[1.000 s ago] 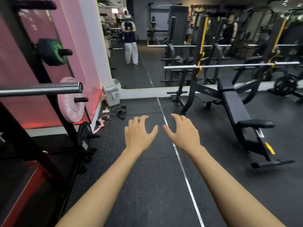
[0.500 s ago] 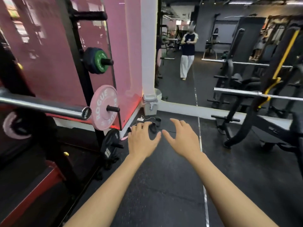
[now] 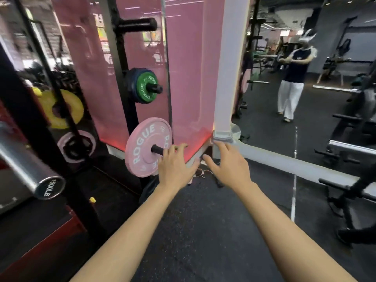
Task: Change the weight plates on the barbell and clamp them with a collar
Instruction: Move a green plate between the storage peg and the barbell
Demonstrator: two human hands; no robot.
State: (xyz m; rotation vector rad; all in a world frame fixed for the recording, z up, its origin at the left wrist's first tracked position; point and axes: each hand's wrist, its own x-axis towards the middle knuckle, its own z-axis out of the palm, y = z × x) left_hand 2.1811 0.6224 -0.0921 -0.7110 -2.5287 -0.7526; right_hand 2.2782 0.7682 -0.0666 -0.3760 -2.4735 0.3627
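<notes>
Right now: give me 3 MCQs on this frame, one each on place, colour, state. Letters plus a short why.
1. Where is the pink plate?
A. on a rack peg
B. on the barbell
C. flat on the floor

2. What colour is the plate face on the peg above it?
A. red
B. green
C. white

3. How are the hands?
A. both gripping a collar
B. one holding a plate
C. both open, holding nothing

Key: 1 A, a black peg pokes through its hole and the barbell sleeve is bare. 2 B, green plate. 3 C, left hand and right hand have spread fingers.
</notes>
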